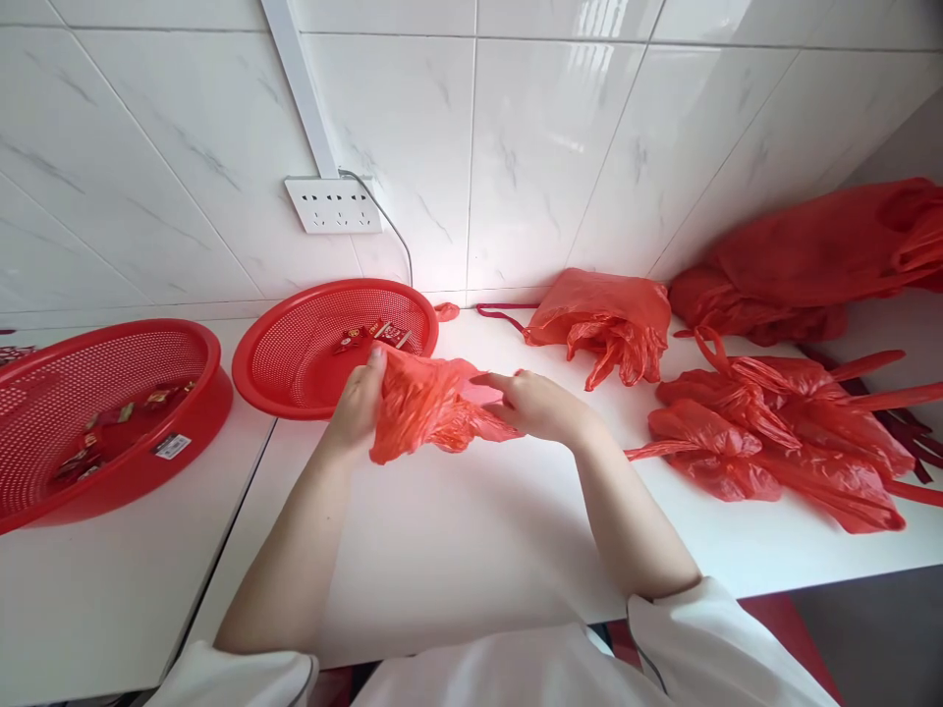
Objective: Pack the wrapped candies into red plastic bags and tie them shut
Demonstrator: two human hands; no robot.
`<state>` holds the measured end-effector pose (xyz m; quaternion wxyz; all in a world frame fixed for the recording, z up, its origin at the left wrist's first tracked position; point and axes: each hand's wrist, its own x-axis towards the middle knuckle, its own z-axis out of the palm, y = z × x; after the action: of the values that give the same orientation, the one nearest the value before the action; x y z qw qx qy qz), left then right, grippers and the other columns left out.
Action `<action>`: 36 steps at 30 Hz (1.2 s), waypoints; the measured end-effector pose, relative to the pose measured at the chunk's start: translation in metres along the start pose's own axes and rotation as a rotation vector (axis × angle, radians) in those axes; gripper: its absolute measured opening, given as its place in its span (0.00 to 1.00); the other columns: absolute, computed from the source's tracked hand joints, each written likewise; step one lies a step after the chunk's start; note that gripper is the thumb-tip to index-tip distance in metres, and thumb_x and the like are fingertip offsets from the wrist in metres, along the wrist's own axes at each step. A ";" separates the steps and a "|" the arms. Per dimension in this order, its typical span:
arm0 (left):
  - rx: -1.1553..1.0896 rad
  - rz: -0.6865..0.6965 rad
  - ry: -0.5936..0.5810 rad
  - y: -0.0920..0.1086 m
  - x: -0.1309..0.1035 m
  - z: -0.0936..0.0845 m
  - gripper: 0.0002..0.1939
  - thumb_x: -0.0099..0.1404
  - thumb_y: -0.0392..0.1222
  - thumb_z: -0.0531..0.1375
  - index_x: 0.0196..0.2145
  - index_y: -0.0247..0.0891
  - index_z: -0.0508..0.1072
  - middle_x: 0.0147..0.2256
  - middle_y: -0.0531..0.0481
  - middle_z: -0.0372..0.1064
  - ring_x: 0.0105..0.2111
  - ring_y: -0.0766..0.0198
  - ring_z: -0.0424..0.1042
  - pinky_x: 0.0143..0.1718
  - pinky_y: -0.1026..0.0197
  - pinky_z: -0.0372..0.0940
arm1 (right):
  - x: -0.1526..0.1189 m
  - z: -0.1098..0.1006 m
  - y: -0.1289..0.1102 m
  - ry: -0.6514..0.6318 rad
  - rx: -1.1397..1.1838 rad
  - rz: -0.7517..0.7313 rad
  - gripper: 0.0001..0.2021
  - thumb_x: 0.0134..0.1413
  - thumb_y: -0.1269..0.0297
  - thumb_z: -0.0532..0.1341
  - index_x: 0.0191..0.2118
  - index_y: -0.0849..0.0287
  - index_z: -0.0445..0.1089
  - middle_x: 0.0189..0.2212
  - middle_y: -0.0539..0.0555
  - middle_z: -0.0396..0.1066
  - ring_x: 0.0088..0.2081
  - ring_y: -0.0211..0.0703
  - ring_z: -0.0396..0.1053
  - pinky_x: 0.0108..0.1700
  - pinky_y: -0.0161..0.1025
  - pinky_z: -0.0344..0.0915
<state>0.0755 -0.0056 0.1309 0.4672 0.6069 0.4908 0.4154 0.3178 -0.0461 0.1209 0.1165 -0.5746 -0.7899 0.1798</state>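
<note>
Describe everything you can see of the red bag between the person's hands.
The bag is bright red, thin and shiny, apparently plastic film. It is crumpled into many folds, wider at the left hand and narrower toward the right hand. It is held above the white table. The left hand grips one side; the right fingers touch the other. Any contents are hidden.

Bag [427, 407]: thin red plastic, crumpled
Bag's pose: we hold it raised, bunched
Bag's place: above the table [457, 550], between its front and back edges

Baskets [287, 344] block left, bags [781, 417] block right; tabletop [457, 550] between lies open.
</note>
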 end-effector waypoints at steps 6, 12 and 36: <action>0.371 0.012 -0.015 0.014 0.000 -0.028 0.16 0.62 0.53 0.57 0.26 0.39 0.74 0.28 0.50 0.72 0.30 0.59 0.70 0.30 0.61 0.63 | -0.011 -0.005 0.016 -0.042 -0.060 0.272 0.42 0.48 0.58 0.64 0.66 0.53 0.44 0.22 0.49 0.64 0.23 0.44 0.63 0.25 0.36 0.52; 0.441 0.579 -0.049 0.038 -0.035 -0.005 0.12 0.64 0.39 0.55 0.45 0.43 0.72 0.45 0.47 0.72 0.46 0.58 0.70 0.47 0.57 0.66 | -0.017 0.000 0.009 0.040 -0.129 0.221 0.49 0.47 0.64 0.66 0.69 0.55 0.35 0.19 0.46 0.61 0.21 0.42 0.62 0.24 0.35 0.51; 1.521 0.152 -0.314 -0.028 -0.030 0.046 0.32 0.56 0.42 0.64 0.57 0.25 0.66 0.31 0.37 0.75 0.38 0.47 0.74 0.52 0.48 0.54 | -0.037 -0.027 -0.001 0.698 -0.071 -0.198 0.09 0.63 0.67 0.55 0.42 0.56 0.73 0.35 0.55 0.75 0.39 0.46 0.70 0.48 0.47 0.62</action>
<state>0.1088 -0.0406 0.0919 -0.0433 0.8441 0.5258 -0.0952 0.3390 -0.0770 0.1462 0.3763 -0.5256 -0.7601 -0.0668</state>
